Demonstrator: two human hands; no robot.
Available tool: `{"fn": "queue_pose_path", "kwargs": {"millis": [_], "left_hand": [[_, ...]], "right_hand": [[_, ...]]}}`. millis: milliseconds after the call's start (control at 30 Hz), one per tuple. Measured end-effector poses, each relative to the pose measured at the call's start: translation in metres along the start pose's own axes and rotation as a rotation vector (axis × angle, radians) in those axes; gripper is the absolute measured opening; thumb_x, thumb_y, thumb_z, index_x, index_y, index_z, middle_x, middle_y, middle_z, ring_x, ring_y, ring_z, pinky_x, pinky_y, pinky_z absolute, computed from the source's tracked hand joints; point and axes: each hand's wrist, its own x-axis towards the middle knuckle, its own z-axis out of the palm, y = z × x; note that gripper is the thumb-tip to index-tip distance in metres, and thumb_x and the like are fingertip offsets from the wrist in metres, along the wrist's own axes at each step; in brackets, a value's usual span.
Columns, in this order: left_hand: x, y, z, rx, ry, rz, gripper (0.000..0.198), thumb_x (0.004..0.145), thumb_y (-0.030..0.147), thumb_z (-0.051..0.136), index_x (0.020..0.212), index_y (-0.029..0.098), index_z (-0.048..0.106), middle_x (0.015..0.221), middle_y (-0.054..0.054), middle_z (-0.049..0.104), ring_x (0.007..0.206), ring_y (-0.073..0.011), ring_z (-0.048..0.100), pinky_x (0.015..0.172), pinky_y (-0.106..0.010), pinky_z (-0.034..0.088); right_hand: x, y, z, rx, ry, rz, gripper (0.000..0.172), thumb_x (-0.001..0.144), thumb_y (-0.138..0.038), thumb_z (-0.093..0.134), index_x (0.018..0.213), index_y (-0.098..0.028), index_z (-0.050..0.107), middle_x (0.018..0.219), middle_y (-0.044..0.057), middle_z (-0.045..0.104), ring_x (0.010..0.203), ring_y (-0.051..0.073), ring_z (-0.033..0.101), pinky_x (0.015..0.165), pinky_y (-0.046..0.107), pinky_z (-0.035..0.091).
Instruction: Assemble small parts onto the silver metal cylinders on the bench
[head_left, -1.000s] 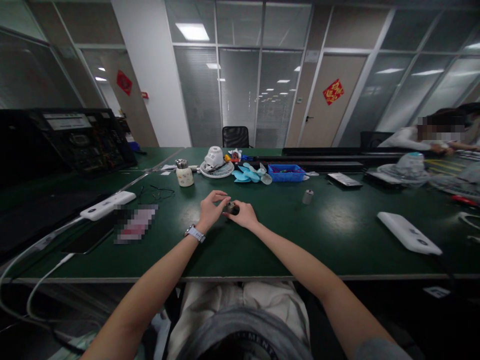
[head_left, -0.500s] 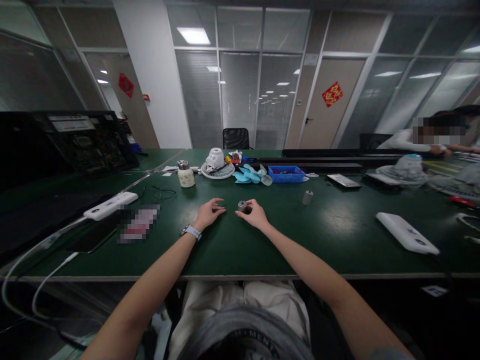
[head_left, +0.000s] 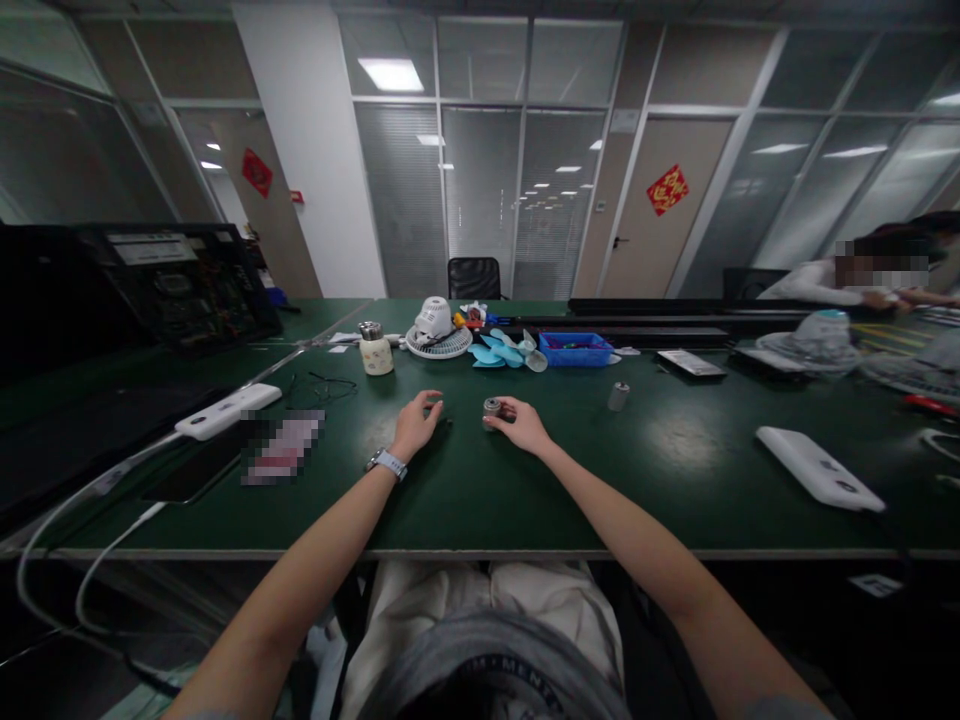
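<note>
My right hand [head_left: 523, 424] has its thumb and fingers around a small grey metal cylinder [head_left: 491, 409], which is upright at the table's middle. To its left, my left hand [head_left: 415, 424] is open, thumb and fingers apart, with nothing visible between them. A tiny dark piece [head_left: 449, 421] lies just beside the left fingertips, too small to name. A second metal cylinder [head_left: 618, 397] of the same look stands on the green table [head_left: 480, 500], farther right.
Behind the hands are a cream flask [head_left: 376, 352], a white fan part [head_left: 435, 330], blue fan blades [head_left: 504, 350] and a blue tray [head_left: 576, 349]. White power strips [head_left: 817, 468] flank both sides; a phone [head_left: 202, 468] with a cable lies left. Another person [head_left: 817, 283] sits far right.
My right hand and its cylinder have shifted slightly right, away from my left hand. My left hand has drawn back a little left, and a tiny dark piece now shows beside it.
</note>
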Motion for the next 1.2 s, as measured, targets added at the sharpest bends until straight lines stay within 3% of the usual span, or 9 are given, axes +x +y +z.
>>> {"fn": "queue_pose_path", "kwargs": {"millis": [167, 367, 500, 633, 800, 967, 1100, 1200], "left_hand": [[0.0, 0.003, -0.001, -0.043, -0.001, 0.0, 0.03, 0.087, 0.028, 0.046, 0.113, 0.02, 0.059, 0.095, -0.007, 0.072, 0.087, -0.0193, 0.067, 0.08, -0.031, 0.049], [0.0, 0.006, -0.003, -0.028, 0.01, 0.005, 0.034, 0.085, 0.021, 0.038, 0.107, 0.019, 0.063, 0.097, -0.006, 0.071, 0.087, -0.0188, 0.065, 0.082, -0.031, 0.048], [0.002, 0.002, -0.002, -0.022, 0.013, 0.029, 0.036, 0.084, 0.021, 0.034, 0.095, 0.019, 0.067, 0.097, -0.006, 0.071, 0.093, -0.0196, 0.063, 0.085, -0.031, 0.046], [0.003, 0.001, -0.002, -0.001, -0.001, 0.026, 0.035, 0.08, 0.02, 0.032, 0.08, 0.02, 0.067, 0.088, -0.005, 0.07, 0.086, -0.0191, 0.063, 0.081, -0.029, 0.046], [0.001, 0.007, -0.004, -0.031, -0.018, 0.018, 0.031, 0.077, 0.02, 0.033, 0.071, 0.02, 0.063, 0.077, -0.004, 0.068, 0.076, -0.018, 0.062, 0.075, -0.028, 0.045], [0.0, 0.008, -0.004, -0.048, -0.034, -0.011, 0.026, 0.075, 0.022, 0.033, 0.066, 0.02, 0.058, 0.066, -0.002, 0.062, 0.065, -0.0162, 0.058, 0.064, -0.026, 0.041], [0.0, 0.008, -0.006, 0.01, -0.043, -0.003, 0.023, 0.073, 0.022, 0.033, 0.064, 0.02, 0.054, 0.06, -0.001, 0.056, 0.063, -0.0162, 0.053, 0.061, -0.025, 0.036], [0.0, 0.007, -0.007, 0.056, -0.044, 0.001, 0.019, 0.07, 0.021, 0.033, 0.059, 0.02, 0.048, 0.057, -0.001, 0.051, 0.063, -0.0162, 0.05, 0.06, -0.025, 0.032]], "right_hand": [[-0.002, -0.017, -0.003, 0.147, 0.018, 0.058, 0.037, 0.071, -0.024, 0.074, 0.106, -0.019, 0.064, 0.109, 0.008, 0.068, 0.103, 0.021, 0.064, 0.097, 0.043, 0.047], [0.0, -0.027, -0.001, 0.467, -0.072, 0.287, 0.024, 0.084, -0.032, 0.062, 0.103, -0.018, 0.063, 0.109, 0.008, 0.069, 0.1, 0.02, 0.065, 0.091, 0.038, 0.05], [-0.001, -0.032, 0.0, 0.695, -0.149, 0.407, 0.025, 0.094, -0.038, 0.043, 0.105, -0.022, 0.06, 0.124, 0.006, 0.062, 0.106, 0.018, 0.063, 0.084, 0.033, 0.053], [-0.003, -0.036, -0.001, 0.719, -0.206, 0.433, 0.03, 0.096, -0.041, 0.036, 0.104, -0.023, 0.059, 0.132, 0.004, 0.056, 0.114, 0.017, 0.058, 0.084, 0.034, 0.052], [-0.004, -0.04, -0.002, 0.895, -0.205, 0.552, 0.026, 0.094, -0.042, 0.041, 0.1, -0.021, 0.056, 0.125, 0.005, 0.061, 0.099, 0.016, 0.064, 0.073, 0.031, 0.053], [-0.004, -0.041, -0.001, 0.911, -0.154, 0.606, 0.017, 0.094, -0.035, 0.045, 0.094, -0.02, 0.053, 0.111, 0.006, 0.067, 0.073, 0.011, 0.064, 0.061, 0.025, 0.051], [-0.003, -0.038, -0.001, 0.891, -0.158, 0.594, 0.005, 0.09, -0.022, 0.052, 0.094, -0.019, 0.05, 0.109, 0.006, 0.066, 0.067, 0.009, 0.062, 0.053, 0.02, 0.049], [-0.003, -0.035, 0.002, 0.772, -0.087, 0.559, 0.021, 0.082, -0.016, 0.062, 0.097, -0.019, 0.049, 0.111, 0.007, 0.064, 0.072, 0.011, 0.065, 0.051, 0.021, 0.05]]}}
